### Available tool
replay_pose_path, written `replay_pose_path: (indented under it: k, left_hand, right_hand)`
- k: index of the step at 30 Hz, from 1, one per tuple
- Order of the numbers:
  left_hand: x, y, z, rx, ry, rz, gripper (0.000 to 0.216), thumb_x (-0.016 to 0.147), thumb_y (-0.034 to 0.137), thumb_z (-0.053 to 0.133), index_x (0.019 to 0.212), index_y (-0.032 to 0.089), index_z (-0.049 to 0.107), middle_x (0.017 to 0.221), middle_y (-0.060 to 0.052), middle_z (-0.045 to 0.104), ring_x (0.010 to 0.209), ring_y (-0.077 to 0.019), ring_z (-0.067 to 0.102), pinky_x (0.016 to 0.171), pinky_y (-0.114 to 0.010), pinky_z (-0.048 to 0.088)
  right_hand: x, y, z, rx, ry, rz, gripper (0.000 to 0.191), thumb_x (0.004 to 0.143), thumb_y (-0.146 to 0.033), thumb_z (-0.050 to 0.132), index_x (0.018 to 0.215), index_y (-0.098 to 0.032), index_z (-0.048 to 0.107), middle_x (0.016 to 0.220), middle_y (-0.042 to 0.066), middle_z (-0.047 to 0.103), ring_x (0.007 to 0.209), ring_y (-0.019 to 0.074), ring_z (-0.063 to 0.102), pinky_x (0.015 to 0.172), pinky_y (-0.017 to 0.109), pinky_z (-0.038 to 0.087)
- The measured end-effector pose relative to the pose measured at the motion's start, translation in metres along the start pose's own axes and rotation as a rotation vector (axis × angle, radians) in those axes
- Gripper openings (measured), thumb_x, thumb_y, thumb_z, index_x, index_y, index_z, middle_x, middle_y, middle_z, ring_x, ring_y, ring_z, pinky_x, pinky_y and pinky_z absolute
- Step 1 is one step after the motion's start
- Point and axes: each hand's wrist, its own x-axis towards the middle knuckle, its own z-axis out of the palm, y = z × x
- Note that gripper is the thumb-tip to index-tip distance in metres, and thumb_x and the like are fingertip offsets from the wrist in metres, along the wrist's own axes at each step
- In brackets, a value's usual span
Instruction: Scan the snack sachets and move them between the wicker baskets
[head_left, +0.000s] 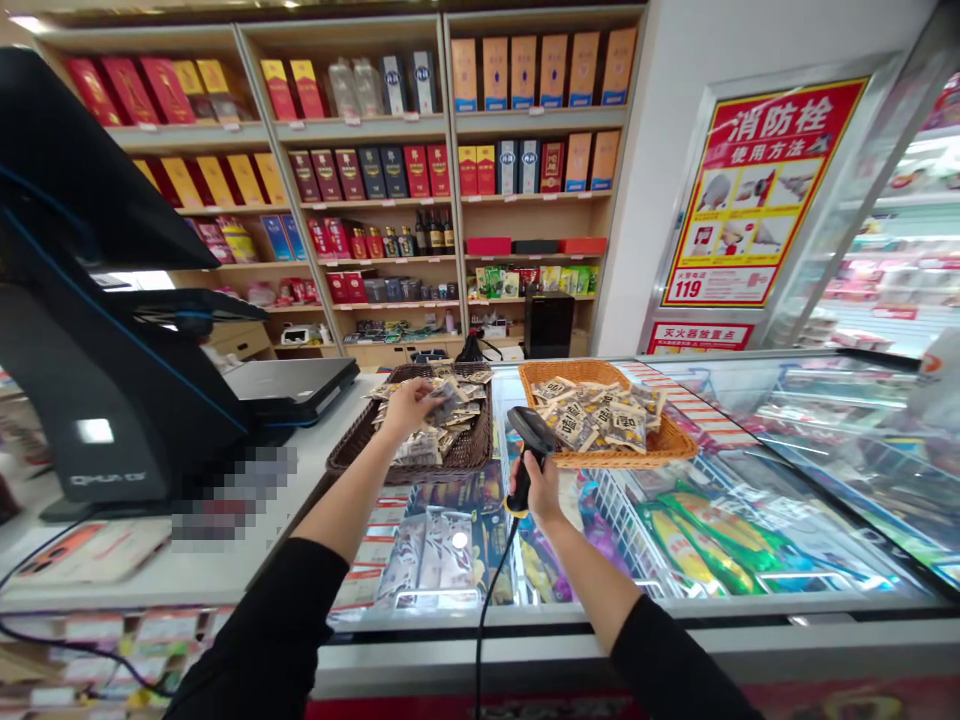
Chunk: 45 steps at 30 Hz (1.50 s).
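My left hand [410, 405] is over the dark brown wicker basket [352, 447], its fingers closed on a small snack packet [448, 398]. More packets of that kind lie heaped below it in the basket. In my right hand [541, 488] is a black barcode scanner [531, 430], gripped by its handle. A cable runs from the scanner's base down past the front edge. Right beside the scanner stands an orange wicker basket [660, 455] filled with small printed packets [600, 415]. Both baskets rest on the glass top of a chest freezer.
At the left, a black checkout terminal [127, 400] and a flat scale [300, 385] stand on a white counter [300, 470]. Inside the freezer [675, 608], bagged corn [690, 540] and other packs show through the glass. Shelves of boxed bottles line the back wall.
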Motion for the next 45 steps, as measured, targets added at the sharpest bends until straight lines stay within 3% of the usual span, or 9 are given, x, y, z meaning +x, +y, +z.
replay_pose_path:
  k: [6,9,14,24,28,33,37,40,45]
  left_hand:
    - [-0.002,0.026,0.071,-0.39,-0.059,0.019,0.025,0.077,0.031,0.063,0.099,0.021,0.058,0.099,-0.004,0.071,0.1,-0.0209,0.066,0.087,-0.032,0.05]
    - [-0.005,0.023,0.089,-0.487,-0.127,0.094,0.031,0.075,0.026,0.062,0.106,0.021,0.06,0.109,-0.005,0.07,0.106,-0.0214,0.064,0.093,-0.035,0.048]
    - [-0.007,0.014,0.09,-0.455,-0.152,0.137,0.024,0.074,0.028,0.063,0.095,0.018,0.067,0.098,-0.006,0.074,0.097,-0.0246,0.067,0.092,-0.038,0.049]
    - [-0.008,0.005,0.096,-0.512,-0.165,0.079,0.011,0.072,0.026,0.062,0.077,0.018,0.058,0.078,-0.002,0.07,0.082,-0.0195,0.066,0.082,-0.034,0.051]
    - [-0.006,0.006,0.098,-0.582,-0.183,0.079,0.011,0.07,0.023,0.062,0.079,0.017,0.058,0.083,-0.003,0.071,0.087,-0.0201,0.067,0.086,-0.034,0.05]
    - [-0.009,0.009,0.093,-0.488,-0.167,0.085,0.011,0.073,0.019,0.06,0.084,0.016,0.061,0.086,-0.004,0.073,0.087,-0.0207,0.068,0.085,-0.035,0.052]
    - [-0.012,0.02,0.076,-0.276,-0.047,0.145,0.028,0.08,0.016,0.055,0.106,0.019,0.066,0.103,-0.005,0.073,0.1,-0.0224,0.067,0.09,-0.035,0.051]
    - [-0.01,0.047,0.072,-0.113,0.002,0.321,0.042,0.086,0.013,0.045,0.122,0.025,0.063,0.119,-0.003,0.068,0.112,-0.0217,0.062,0.096,-0.034,0.049]
    - [-0.006,0.127,0.116,0.084,-0.178,0.789,0.056,0.083,0.0,0.038,0.124,0.029,0.063,0.132,0.002,0.06,0.134,-0.018,0.042,0.115,-0.042,0.029]
  right_hand:
    - [0.001,-0.012,-0.011,-0.075,-0.117,-0.013,0.032,0.081,-0.052,0.061,0.086,-0.021,0.055,0.052,-0.007,0.052,0.033,0.0099,0.045,0.033,0.022,0.036]
    - [0.0,-0.016,-0.013,-0.095,-0.117,0.002,0.033,0.08,-0.052,0.062,0.088,-0.021,0.055,0.052,-0.007,0.053,0.033,0.01,0.046,0.032,0.022,0.036]
    - [-0.007,-0.015,-0.002,-0.04,-0.168,0.104,0.042,0.075,-0.058,0.064,0.089,-0.02,0.053,0.05,-0.007,0.052,0.031,0.0089,0.044,0.03,0.021,0.034]
    - [-0.015,-0.02,0.006,0.014,-0.159,0.114,0.044,0.073,-0.06,0.066,0.084,-0.021,0.049,0.051,-0.008,0.053,0.031,0.0078,0.045,0.03,0.019,0.034]
    - [-0.015,-0.019,0.006,0.021,-0.167,0.119,0.044,0.073,-0.06,0.066,0.085,-0.02,0.05,0.051,-0.008,0.053,0.031,0.0078,0.045,0.031,0.019,0.033]
    - [-0.013,-0.02,0.005,0.018,-0.158,0.096,0.043,0.075,-0.058,0.065,0.087,-0.02,0.051,0.05,-0.008,0.052,0.031,0.0084,0.045,0.032,0.02,0.034]
    - [-0.001,-0.035,-0.017,0.017,0.082,-0.067,0.044,0.075,-0.059,0.062,0.092,-0.02,0.051,0.051,-0.008,0.052,0.032,0.0089,0.044,0.033,0.022,0.035]
    - [0.014,-0.055,-0.051,-0.019,0.355,-0.218,0.044,0.076,-0.06,0.059,0.094,-0.02,0.05,0.051,-0.009,0.05,0.033,0.0092,0.044,0.034,0.022,0.035]
    - [0.033,-0.078,-0.105,-0.054,0.586,-0.305,0.043,0.074,-0.058,0.061,0.091,-0.02,0.05,0.052,-0.009,0.053,0.032,0.0099,0.044,0.035,0.023,0.036]
